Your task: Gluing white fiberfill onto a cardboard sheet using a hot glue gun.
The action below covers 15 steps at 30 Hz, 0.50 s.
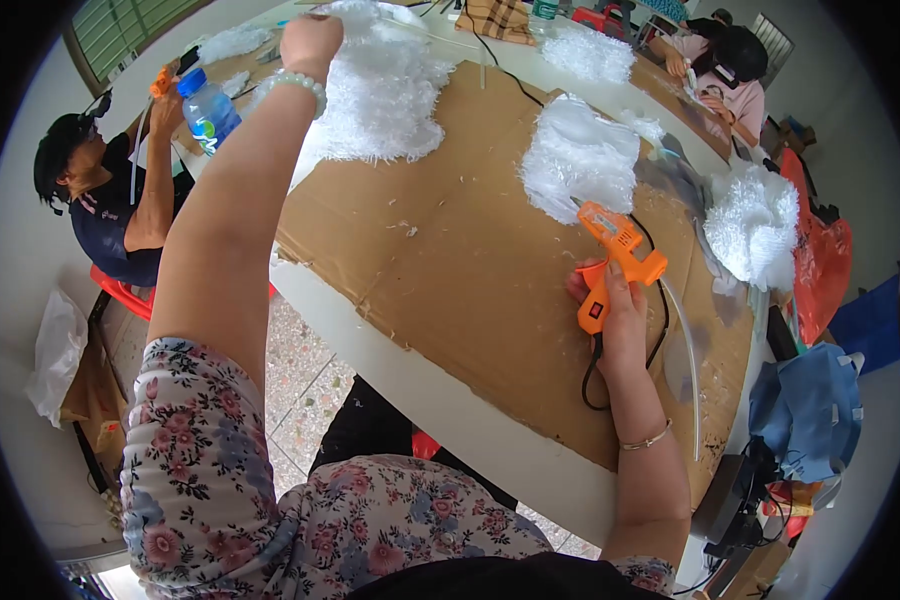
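In my right hand [625, 325] is an orange hot glue gun [610, 232], its nozzle pointing away from me. A long translucent glue stick [688, 370] trails from its back, and a black cord hangs from the handle. Just past the nozzle lies a bundle of white, fringed plastic strands [580, 165] on a brown cardboard sheet [430, 240]. My left arm stretches far forward; my left hand [312, 42] is beside a larger white fringed heap [375, 90]. Its fingers point away and are hidden, so any grip cannot be seen.
A blue-capped bottle [208, 112] stands left of my left forearm. At the table's left, a person in dark clothes [100, 200] holds another orange glue gun; a person in pink [735, 100] works at the far right. More white fringe [755, 225] and a red bag [815, 260] are at right.
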Tool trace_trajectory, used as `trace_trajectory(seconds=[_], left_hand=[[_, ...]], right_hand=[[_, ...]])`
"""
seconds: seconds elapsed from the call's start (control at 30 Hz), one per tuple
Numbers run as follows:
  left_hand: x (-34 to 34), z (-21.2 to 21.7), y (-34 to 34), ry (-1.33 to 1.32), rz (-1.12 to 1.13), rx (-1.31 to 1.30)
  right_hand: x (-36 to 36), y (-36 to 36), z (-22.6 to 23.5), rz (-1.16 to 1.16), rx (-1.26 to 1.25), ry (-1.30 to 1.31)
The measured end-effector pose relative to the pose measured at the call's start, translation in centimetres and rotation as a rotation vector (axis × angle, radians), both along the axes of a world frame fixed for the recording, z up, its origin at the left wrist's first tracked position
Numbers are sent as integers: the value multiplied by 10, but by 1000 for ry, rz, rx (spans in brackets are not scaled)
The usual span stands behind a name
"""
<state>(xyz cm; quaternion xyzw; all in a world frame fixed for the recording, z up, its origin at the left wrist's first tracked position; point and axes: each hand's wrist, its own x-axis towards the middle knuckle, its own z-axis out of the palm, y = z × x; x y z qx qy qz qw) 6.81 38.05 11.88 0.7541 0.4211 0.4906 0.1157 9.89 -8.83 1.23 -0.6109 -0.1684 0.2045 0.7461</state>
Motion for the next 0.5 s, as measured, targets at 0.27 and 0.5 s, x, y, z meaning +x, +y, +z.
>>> trace_trajectory(seconds=[0.27, 0.5], left_hand=[[-26, -41, -3, 34, -431, -537], [-67, -27, -55, -145, -521, -457]], right_hand=[[1, -1, -5, 21, 44, -28], [-5, -1, -6, -14, 43, -35]])
